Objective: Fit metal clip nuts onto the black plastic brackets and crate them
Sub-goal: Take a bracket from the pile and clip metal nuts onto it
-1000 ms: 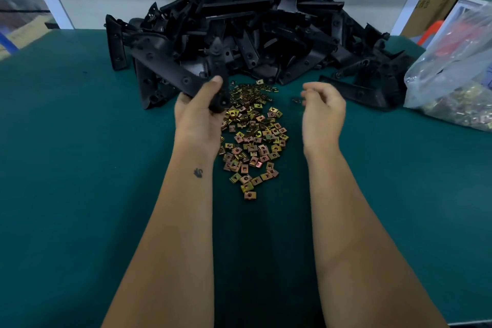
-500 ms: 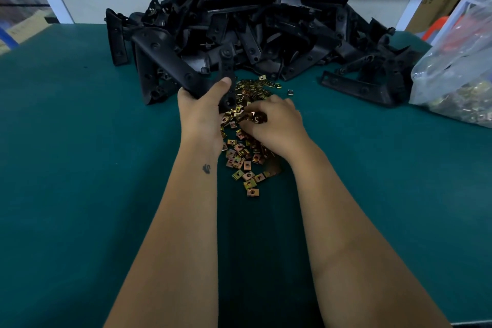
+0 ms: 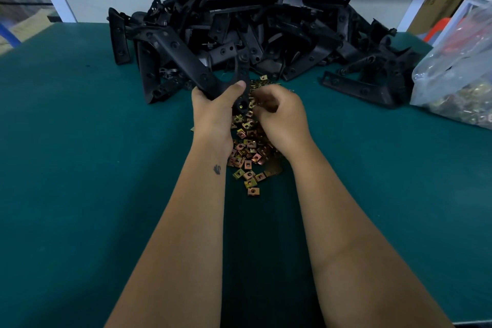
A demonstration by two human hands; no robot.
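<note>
My left hand (image 3: 215, 114) grips a black plastic bracket (image 3: 186, 61) near its forked lower end, thumb across its face, holding it just above the table. My right hand (image 3: 279, 117) sits right beside it with fingers curled at the bracket's lower tab; whatever it pinches is hidden by the fingers. Under and between both hands lies a scatter of brass-coloured metal clip nuts (image 3: 249, 165) on the green table. A big heap of black brackets (image 3: 255, 21) rises behind the hands.
A clear plastic bag (image 3: 458, 82) holding more clip nuts lies at the right edge. The green table surface (image 3: 80, 168) spreads wide to the left and near side. Cardboard boxes and a white frame stand beyond the table at the back right.
My right hand came from the open right side onto the clip nuts, then rose to the bracket's lower end. My left hand kept hold of the bracket.
</note>
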